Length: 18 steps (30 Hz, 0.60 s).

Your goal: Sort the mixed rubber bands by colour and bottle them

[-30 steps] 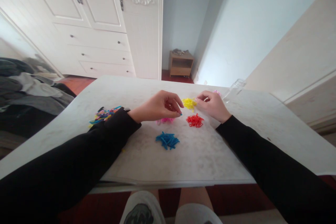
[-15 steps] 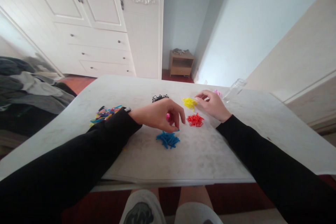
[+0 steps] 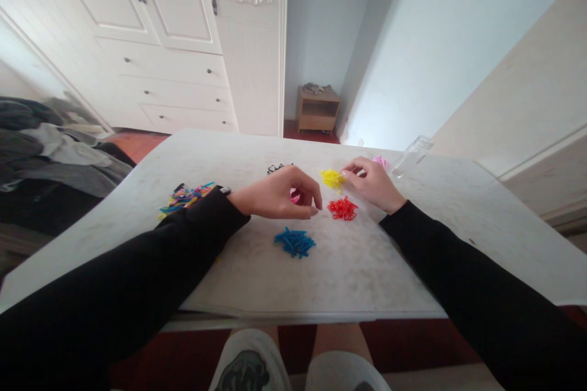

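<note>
My left hand (image 3: pixel 287 195) hovers over the middle of the table, its fingers curled and thumb and index tips slightly apart, with nothing visible between them. Below it lies a pile of small blue plastic pieces (image 3: pixel 296 242). Small pink pieces (image 3: pixel 296 196) show through the gap in its fingers. Behind it, black loop-shaped pieces (image 3: pixel 276 168) are partly hidden. My right hand (image 3: pixel 370 183) rests at the right edge of a yellow pile (image 3: pixel 331 179), thumb and index pinched together; anything between them is too small to make out. Red loop-shaped pieces (image 3: pixel 342 209) lie between the hands.
A mixed multicoloured pile (image 3: pixel 186 197) lies left, beside my left sleeve. Beyond my right hand are light pink pieces (image 3: pixel 380 162) and a clear jar (image 3: pixel 413 157) lying tilted. The white table's (image 3: pixel 358 281) front edge is close to my knees.
My left hand has risen slightly away from the blue pile. The bit of blue at its fingertips is no longer seen there. My right hand has stayed by the yellow pile.
</note>
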{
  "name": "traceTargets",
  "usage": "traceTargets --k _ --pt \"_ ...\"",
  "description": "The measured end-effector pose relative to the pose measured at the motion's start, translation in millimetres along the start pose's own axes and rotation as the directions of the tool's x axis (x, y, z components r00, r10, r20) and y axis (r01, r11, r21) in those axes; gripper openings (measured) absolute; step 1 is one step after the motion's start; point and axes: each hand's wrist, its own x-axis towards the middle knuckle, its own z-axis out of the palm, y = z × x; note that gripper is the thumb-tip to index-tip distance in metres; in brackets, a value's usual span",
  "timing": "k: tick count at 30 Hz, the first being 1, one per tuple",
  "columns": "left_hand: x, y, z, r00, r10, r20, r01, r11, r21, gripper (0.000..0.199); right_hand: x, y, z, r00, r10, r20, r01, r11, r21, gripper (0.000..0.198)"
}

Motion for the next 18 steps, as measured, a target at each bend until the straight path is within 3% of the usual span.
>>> traceTargets --k 7,13,18 --pt "-1 -2 -1 0.988 -0.004 -0.153 0.006 1.0 0.013 0.011 2 2 0 1.0 -0.022 0.002 0.022 1.0 0.008 0.012" --pt "2 -9 -4 0.963 0.146 -0.228 -0.065 0.943 0.327 0.008 5 9 2 0.999 -0.043 -0.033 0.044 0.999 0.02 0.016" --pt "8 4 -34 0.849 0.126 -0.513 0.096 0.918 0.385 0.013 8 14 2 0.997 -0.043 -0.06 0.045 0.999 0.031 0.018"
